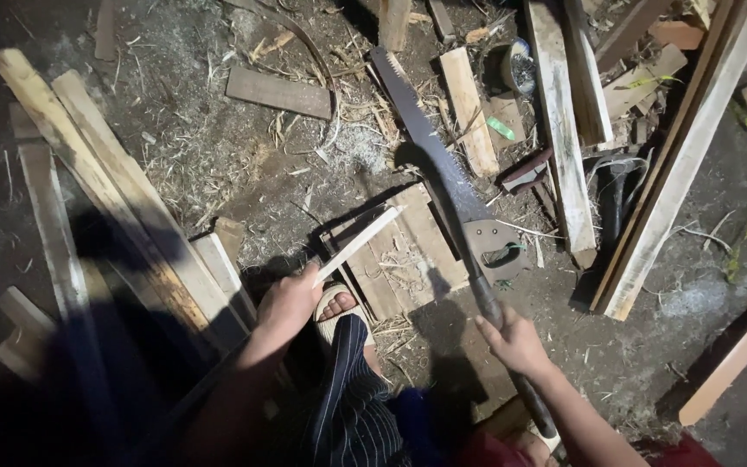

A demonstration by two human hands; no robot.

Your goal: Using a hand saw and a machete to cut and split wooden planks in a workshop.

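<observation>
The left hand is closed around the lower end of a thin pale wood strip, propping it at a slant over a flat wooden board on the dirt floor, apparently as a chopping base. The right hand is wrapped tight around the long handle of a curved dark machete, raised above the strip as if for trimming. A toothed handsaw lies just behind, among scattered planks and shavings.
</observation>
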